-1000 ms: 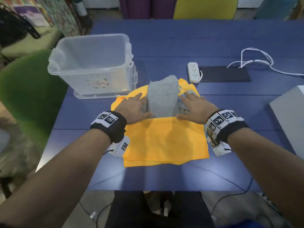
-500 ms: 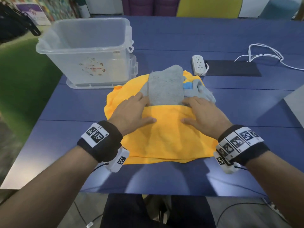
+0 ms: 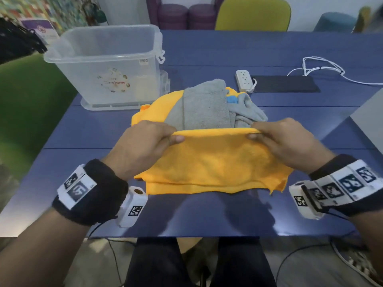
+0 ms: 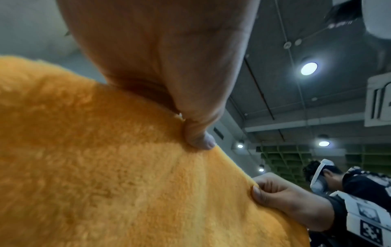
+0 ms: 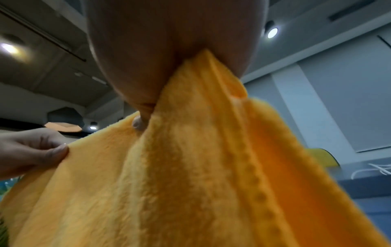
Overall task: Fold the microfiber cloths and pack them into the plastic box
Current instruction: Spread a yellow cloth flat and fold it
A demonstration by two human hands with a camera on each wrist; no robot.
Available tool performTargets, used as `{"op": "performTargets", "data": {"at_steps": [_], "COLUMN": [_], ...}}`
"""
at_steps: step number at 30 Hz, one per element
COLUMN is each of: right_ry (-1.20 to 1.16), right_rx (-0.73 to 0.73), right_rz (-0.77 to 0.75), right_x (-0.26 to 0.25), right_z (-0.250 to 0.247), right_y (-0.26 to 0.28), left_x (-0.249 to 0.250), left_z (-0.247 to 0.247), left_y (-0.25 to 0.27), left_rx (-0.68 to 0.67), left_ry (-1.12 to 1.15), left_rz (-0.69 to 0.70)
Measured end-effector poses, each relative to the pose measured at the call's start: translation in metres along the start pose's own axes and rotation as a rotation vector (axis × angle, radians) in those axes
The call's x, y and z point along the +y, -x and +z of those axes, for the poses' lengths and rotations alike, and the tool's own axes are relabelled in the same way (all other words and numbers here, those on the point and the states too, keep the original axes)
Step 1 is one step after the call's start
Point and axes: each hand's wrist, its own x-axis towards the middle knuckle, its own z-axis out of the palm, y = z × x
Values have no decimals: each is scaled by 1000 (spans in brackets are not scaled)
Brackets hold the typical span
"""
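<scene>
Blue table carries everything. Clear plastic box sits upright on its lid at the table's far left, nothing visible inside it. Orange cloth lies at the table's near middle, just beside the box's near right corner; I have its far edge lifted and stretched level between both hands, near edge on the table with more orange layers showing under it. Grey cloth, folded, lies behind the raised edge on the orange fabric; a second crumpled grey cloth touches its right side, a scrap of blue between them. My left hand pinches the edge's left end, thumb under, fingers curled over. My right hand pinches the right end likewise. White power strip lies further back, right of the box.
</scene>
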Motion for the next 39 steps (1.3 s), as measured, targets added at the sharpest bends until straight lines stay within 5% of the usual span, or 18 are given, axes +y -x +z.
{"op": "performTargets", "data": {"at_steps": [5, 9, 18, 28, 35, 39], "right_ry": [-27, -51, 168, 51, -37, 97], "right_rx": [-57, -257, -424, 116, -132, -131], "right_rz": [-7, 28, 262, 225, 288, 250], "right_x": [-14, -19, 8, 4, -5, 6], "right_z": [-30, -36, 43, 61, 85, 91], "right_y": [13, 11, -14, 71, 137, 150], "left_x": [21, 21, -31, -18, -1, -1], "left_z": [-28, -34, 28, 43, 61, 75], "left_y": [10, 7, -6, 78, 129, 135], "left_rx": [69, -48, -289, 78, -160, -221], "left_ry": [23, 70, -64, -88, -78, -180], "left_rz": [50, 22, -208, -236, -216, -203]}}
